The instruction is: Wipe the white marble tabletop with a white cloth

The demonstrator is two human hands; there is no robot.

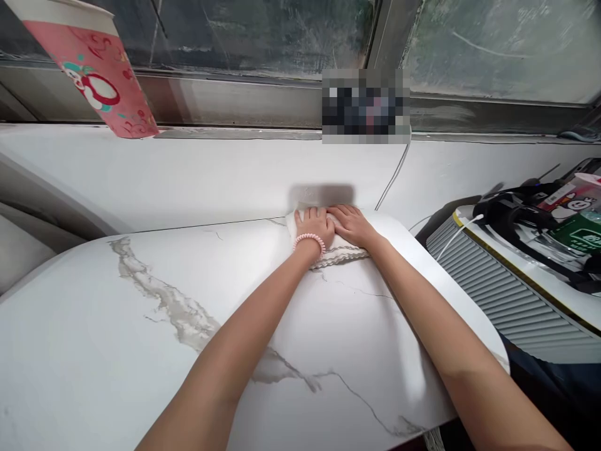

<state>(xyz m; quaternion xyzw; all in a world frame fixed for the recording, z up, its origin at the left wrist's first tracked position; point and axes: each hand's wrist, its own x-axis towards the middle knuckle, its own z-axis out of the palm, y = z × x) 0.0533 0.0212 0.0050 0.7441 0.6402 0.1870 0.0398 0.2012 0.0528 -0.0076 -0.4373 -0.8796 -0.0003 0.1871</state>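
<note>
Both hands flat on a white cloth (335, 247), palms down, fingers spread and pressing, not curled around it. Left hand (315, 227) sits on the cloth's left half, a pink coil band (310, 241) at the wrist; right hand (353, 225) lies just beside it, thumbs nearly touching.

Cloth is bunched, its scalloped edge showing under the wrists. It rests at the far edge of the marble table (141, 326), at 12 o'clock from the wearer, against the white sill (188, 175).

Progress, as a judgement: the tabletop between cloth and wearer looks free of crumbs or spills, only grey veins, so most of the wiping seems done; the far rim under the cloth is what is in hand. Cannot tell dry from damp.

At 2 o'clock, a thin white cable (399, 166) runs down the sill. At 3 o'clock, a ribbed grey appliance (498, 294) carries 1 black strap and small packets. At 10 o'clock, 1 pink paper cup (94, 69) stands by the window (263, 31).
</note>
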